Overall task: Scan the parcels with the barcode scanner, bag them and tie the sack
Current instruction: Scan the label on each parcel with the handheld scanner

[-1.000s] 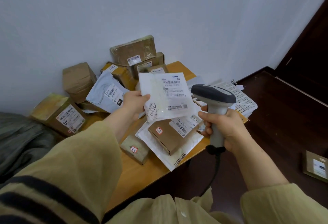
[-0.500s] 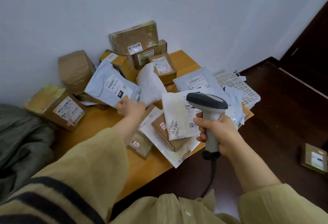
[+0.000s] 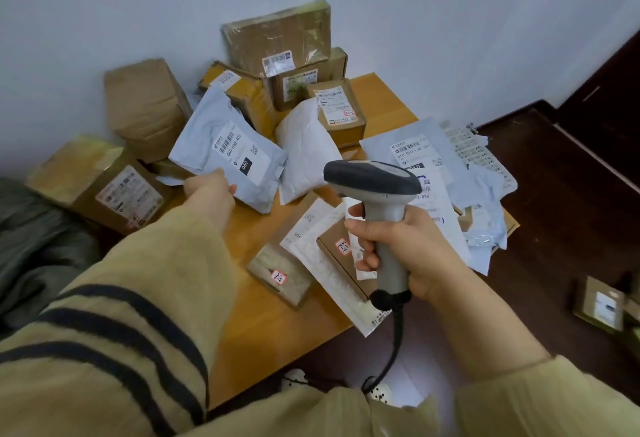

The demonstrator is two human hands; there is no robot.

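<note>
My right hand [image 3: 412,249] grips the handle of a grey barcode scanner [image 3: 374,184], held above the parcels at the table's front right. My left hand [image 3: 209,191] takes hold of the lower edge of a grey-blue mailer bag [image 3: 228,149] with a white label reading 060. Under the scanner lie a flat brown box [image 3: 334,256], a white padded envelope [image 3: 329,284] and the white mailer with a printed label [image 3: 440,215]. A puffy white bag [image 3: 304,152] sits beside the grey-blue one.
Several taped cardboard boxes [image 3: 277,38] are stacked against the wall on the wooden table [image 3: 263,343]. A large box [image 3: 100,184] sits at the far left, next to dark fabric [image 3: 38,246]. A white perforated tray [image 3: 481,156] lies at the right edge. One parcel [image 3: 601,305] lies on the dark floor.
My left hand put the white labelled mailer down on the pile at the right, then reached left to the grey-blue mailer bag. The scanner stayed in my right hand.
</note>
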